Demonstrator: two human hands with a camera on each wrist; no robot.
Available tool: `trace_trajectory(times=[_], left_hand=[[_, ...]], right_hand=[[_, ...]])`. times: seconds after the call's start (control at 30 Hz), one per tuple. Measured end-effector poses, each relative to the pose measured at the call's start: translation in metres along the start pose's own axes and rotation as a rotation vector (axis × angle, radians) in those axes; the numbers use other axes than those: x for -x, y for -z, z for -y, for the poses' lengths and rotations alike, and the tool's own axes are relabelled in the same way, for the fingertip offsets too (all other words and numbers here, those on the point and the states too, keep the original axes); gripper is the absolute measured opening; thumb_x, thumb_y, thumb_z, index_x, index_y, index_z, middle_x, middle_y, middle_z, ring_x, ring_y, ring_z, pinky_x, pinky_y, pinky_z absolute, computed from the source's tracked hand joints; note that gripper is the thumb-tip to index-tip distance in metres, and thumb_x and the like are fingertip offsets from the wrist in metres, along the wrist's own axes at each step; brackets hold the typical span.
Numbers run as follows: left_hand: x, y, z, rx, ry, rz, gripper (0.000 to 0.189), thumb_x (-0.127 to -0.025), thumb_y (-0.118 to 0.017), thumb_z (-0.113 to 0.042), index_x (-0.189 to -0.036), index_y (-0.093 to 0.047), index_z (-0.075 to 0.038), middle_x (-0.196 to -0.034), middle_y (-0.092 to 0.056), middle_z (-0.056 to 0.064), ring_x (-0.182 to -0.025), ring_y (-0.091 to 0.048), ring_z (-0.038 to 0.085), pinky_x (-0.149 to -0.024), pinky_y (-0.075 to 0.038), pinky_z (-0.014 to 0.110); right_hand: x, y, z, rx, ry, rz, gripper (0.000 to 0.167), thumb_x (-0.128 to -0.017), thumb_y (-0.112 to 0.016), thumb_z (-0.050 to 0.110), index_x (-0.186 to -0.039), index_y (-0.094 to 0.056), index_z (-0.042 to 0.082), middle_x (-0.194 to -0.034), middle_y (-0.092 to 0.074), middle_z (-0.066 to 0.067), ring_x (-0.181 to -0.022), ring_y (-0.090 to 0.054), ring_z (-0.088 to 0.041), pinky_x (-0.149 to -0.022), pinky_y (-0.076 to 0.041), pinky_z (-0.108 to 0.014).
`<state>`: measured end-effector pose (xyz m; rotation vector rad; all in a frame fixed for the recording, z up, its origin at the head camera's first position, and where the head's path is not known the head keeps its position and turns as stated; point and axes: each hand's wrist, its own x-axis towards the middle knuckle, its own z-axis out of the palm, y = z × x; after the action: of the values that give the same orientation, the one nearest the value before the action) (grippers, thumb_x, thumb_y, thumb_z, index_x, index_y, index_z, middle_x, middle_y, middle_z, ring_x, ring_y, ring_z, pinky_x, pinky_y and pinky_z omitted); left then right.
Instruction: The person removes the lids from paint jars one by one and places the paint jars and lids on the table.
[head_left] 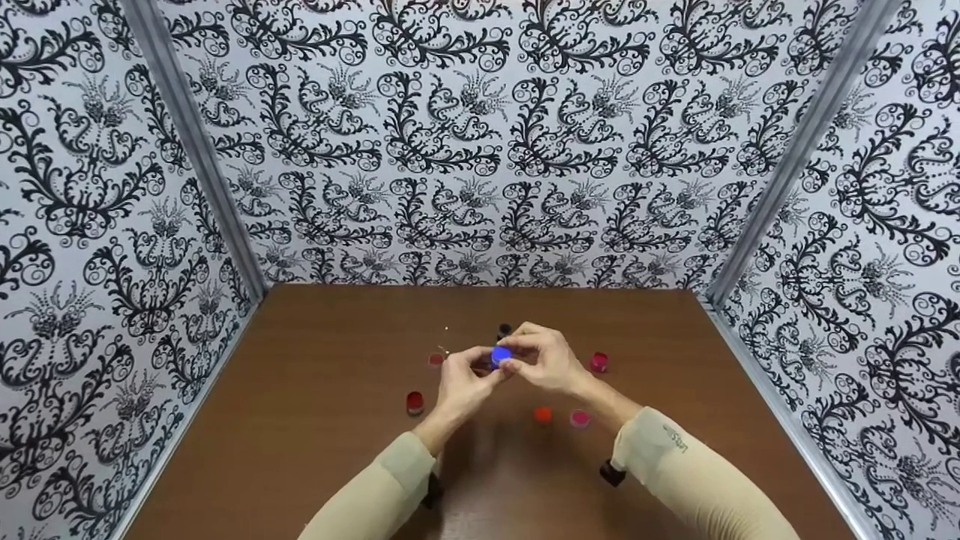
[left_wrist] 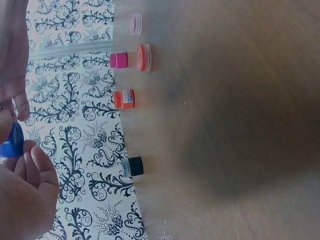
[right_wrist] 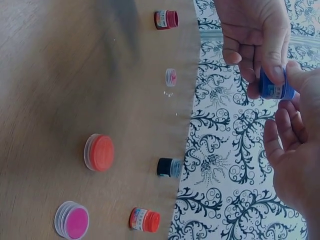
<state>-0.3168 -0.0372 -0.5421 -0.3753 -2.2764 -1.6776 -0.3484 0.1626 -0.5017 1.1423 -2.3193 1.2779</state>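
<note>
A small blue paint jar (head_left: 501, 356) with a label is held up over the brown table between both hands. My left hand (head_left: 466, 384) grips the jar's body, thumb laid along its side in the right wrist view. From the other side, my right hand (head_left: 551, 361) pinches the blue lid (right_wrist: 288, 92) between thumb and fingers. The left wrist view shows the blue jar (left_wrist: 14, 141) at its left edge, partly covered by fingers. Behind the hands stands a black paint jar (right_wrist: 169, 167) with a clear end.
Left of the hands are a dark red jar (head_left: 415, 403) and a small clear pot (right_wrist: 171, 77) near white specks. Nearer me sit an orange pot (right_wrist: 101, 152) and a pink pot (right_wrist: 76, 222). A red-orange labelled jar (right_wrist: 145, 220) stands right. Patterned walls (head_left: 480, 150) enclose the table (head_left: 322, 322).
</note>
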Motion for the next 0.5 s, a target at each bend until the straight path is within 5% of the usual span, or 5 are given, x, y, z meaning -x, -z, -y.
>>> trace_trajectory(times=[0.13, 0.37, 0.5], left_hand=[[-0.0003, -0.0002, 0.0, 0.011, -0.012, 0.022, 0.032, -0.091, -0.096, -0.025, -0.114, -0.087, -0.005, -0.098, -0.087, 0.011, -0.083, -0.078, 0.012, -0.077, -0.066, 0.022], [0.0019, -0.0038, 0.0022, 0.002, -0.009, 0.039, 0.03, -0.091, -0.094, -0.02, -0.116, -0.086, -0.005, -0.1, -0.087, 0.012, -0.087, -0.08, 0.015, -0.078, -0.065, 0.022], [0.0043, -0.007, 0.0036, 0.001, -0.014, 0.022, 0.029, -0.09, -0.094, -0.017, -0.115, -0.086, -0.005, -0.1, -0.087, 0.012, -0.086, -0.081, 0.016, -0.078, -0.066, 0.022]], right_hand=[[0.0013, 0.0038, -0.0026, -0.049, -0.013, 0.053, 0.027, -0.096, -0.085, 0.002, -0.122, -0.083, -0.004, -0.11, -0.076, -0.023, -0.103, -0.077, -0.041, -0.087, -0.071, -0.047], [0.0045, 0.0072, -0.0016, -0.073, -0.085, 0.139, 0.03, -0.097, -0.08, -0.002, -0.128, -0.082, 0.0, -0.116, -0.073, -0.022, -0.106, -0.075, -0.037, -0.089, -0.065, -0.022], [0.007, 0.007, 0.0002, -0.058, -0.099, 0.135, 0.035, -0.096, -0.082, 0.002, -0.131, -0.081, 0.0, -0.117, -0.074, -0.022, -0.098, -0.075, -0.036, -0.084, -0.066, -0.026]])
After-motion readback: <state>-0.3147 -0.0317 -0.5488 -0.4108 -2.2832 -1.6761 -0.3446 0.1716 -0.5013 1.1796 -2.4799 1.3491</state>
